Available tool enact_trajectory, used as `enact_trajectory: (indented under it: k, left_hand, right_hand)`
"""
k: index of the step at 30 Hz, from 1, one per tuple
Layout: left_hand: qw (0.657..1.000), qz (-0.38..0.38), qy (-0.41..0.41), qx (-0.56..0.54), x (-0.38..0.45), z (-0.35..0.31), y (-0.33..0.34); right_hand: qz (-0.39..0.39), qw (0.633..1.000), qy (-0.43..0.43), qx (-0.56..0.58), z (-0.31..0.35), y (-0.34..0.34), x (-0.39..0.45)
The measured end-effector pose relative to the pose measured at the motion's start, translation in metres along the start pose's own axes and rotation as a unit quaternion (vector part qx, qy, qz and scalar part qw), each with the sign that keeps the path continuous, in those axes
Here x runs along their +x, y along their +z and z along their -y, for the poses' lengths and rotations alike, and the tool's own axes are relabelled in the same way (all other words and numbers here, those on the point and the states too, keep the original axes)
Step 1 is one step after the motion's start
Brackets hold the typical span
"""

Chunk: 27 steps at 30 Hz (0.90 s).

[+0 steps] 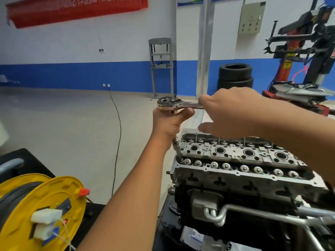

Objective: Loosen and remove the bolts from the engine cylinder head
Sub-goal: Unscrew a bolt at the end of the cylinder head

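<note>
The grey engine cylinder head (235, 156) sits atop the engine at lower right. A chrome ratchet wrench (174, 104) stands over its left end on a long extension bar (177, 149), whose lower tip sits in a bolt hole at the head's near-left corner. My left hand (168, 124) grips the extension bar just under the ratchet head. My right hand (228, 111) is at the ratchet's handle, fingers over it and thumb spread below; the handle is hidden behind it.
A yellow cable reel (45, 211) stands at lower left on a black surface. A black cable (117, 142) runs across the floor. Stacked tyres (235, 75), a grey press frame (161, 66) and a red tyre machine (299, 60) stand by the wall.
</note>
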<state>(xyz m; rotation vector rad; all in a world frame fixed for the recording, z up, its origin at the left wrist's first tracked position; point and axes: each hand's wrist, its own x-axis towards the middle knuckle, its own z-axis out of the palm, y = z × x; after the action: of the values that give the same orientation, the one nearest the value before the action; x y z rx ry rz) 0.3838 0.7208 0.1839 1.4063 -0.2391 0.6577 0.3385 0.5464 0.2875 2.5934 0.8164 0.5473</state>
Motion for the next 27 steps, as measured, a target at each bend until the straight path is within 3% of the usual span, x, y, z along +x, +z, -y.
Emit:
enact_trajectory:
  k: [3, 5, 8, 10, 14, 16, 19, 20, 23, 27]
  left_hand:
    - [0.993, 0.111, -0.045, -0.012, 0.000, -0.009, -0.007]
    - [0.975, 0.187, -0.097, 0.068, 0.000, -0.015, -0.019]
    - [0.950, 0.221, -0.112, 0.190, -0.003, -0.021, -0.037]
    - [0.938, 0.227, -0.109, 0.240, -0.008, -0.023, -0.041]
    - [0.946, 0.168, -0.085, 0.266, -0.015, -0.019, -0.033]
    - [0.961, 0.125, -0.071, 0.238, -0.018, -0.014, -0.030]
    - [0.975, 0.081, -0.068, 0.195, -0.019, -0.011, -0.029]
    - [0.977, 0.071, -0.075, 0.186, -0.020, -0.012, -0.030]
    - [0.977, 0.076, -0.092, 0.178, -0.023, -0.014, -0.042]
    - [0.970, 0.109, -0.091, 0.196, -0.029, -0.015, -0.049]
  right_hand:
    - [0.097, 0.986, -0.029, 0.134, 0.001, -0.020, 0.006]
    - [0.134, 0.973, -0.039, 0.186, -0.006, -0.025, 0.019]
    - [0.064, 0.990, -0.065, 0.105, -0.017, -0.018, 0.037]
    - [-0.003, 0.993, -0.059, 0.099, -0.019, -0.008, 0.046]
    - [-0.036, 0.996, -0.041, 0.063, -0.008, 0.005, 0.055]
    - [0.010, 0.993, -0.031, 0.114, 0.000, 0.001, 0.055]
    - [0.127, 0.941, -0.015, 0.315, 0.004, -0.013, 0.056]
    - [0.140, 0.935, -0.025, 0.326, 0.004, -0.017, 0.057]
    - [0.046, 0.982, -0.076, 0.164, 0.008, -0.019, 0.069]
    - [-0.058, 0.994, -0.069, 0.058, 0.015, -0.011, 0.072]
